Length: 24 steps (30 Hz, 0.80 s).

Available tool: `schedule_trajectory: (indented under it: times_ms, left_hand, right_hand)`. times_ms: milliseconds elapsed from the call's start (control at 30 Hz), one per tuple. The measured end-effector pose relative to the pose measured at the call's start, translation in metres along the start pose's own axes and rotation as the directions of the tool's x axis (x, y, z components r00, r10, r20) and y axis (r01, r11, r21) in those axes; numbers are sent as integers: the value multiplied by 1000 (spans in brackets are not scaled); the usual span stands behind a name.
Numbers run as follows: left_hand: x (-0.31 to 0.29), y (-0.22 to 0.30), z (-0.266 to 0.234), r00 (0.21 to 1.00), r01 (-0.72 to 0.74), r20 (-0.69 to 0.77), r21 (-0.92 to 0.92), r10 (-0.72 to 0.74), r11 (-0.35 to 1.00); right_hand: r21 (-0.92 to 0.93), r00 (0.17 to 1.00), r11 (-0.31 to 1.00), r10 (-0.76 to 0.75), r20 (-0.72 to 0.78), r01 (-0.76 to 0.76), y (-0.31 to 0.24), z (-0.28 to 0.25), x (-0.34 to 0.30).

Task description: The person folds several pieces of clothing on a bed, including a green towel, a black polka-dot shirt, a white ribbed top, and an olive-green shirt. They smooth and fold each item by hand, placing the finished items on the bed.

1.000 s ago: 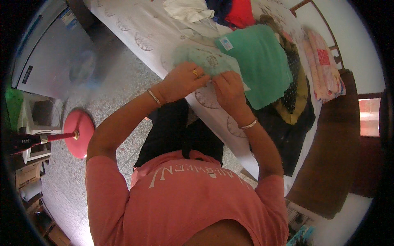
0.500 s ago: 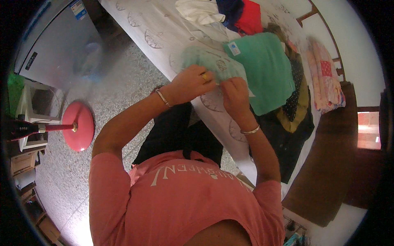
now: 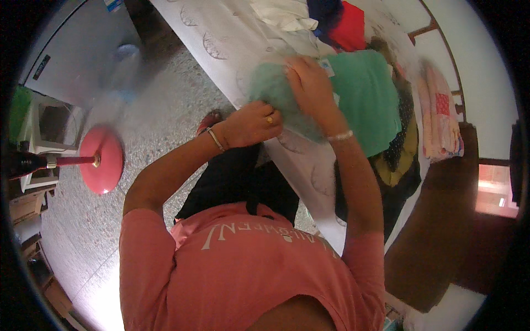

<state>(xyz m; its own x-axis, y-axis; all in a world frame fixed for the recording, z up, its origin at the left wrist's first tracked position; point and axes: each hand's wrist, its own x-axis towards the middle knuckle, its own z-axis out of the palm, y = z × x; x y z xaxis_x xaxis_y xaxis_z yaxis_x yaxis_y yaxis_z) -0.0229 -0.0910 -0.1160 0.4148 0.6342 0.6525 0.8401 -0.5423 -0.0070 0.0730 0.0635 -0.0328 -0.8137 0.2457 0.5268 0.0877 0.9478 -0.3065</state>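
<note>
Along the near long edge of the bed, both hands are brought to a green piece, so blurred that whether thin cloth or a packet is seen cannot be told. Its longer axis, as far as can be made out, is laid roughly in line with that bed edge.

And here is the relation everything is hung on: from the left hand, the piece is found ahead and to the right; by the right hand it is crossed from above, most of it showing to that hand's left. The right hand is placed nearer, too, to the folded green cloth on its other side.

The left hand is kept narrow, fingers curled at the piece's near border; whether anything is pinched cannot be told, the fingertips being hidden. The right hand is stretched out longer, fingers pointed away from the body; its grip cannot be judged either.

On to the labels! A small pale label is shown at the folded cloth's corner, right beside the right hand. Pale lettering is printed across the pink shirt, and a dark badge is fixed to the grey cabinet.
</note>
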Motion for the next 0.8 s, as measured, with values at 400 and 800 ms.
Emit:
schedule_trajectory:
  times_ms: [400, 800]
  left_hand:
    - [-17, 1, 12, 990, 144, 11, -109, -143, 984]
    - [-5, 1, 5, 767, 639, 42, -132, -640, 758]
  right_hand:
    - [-372, 979, 922, 164, 122, -109, 16, 70, -2]
    - [-325, 980, 941, 145, 138, -93, 20, 72, -2]
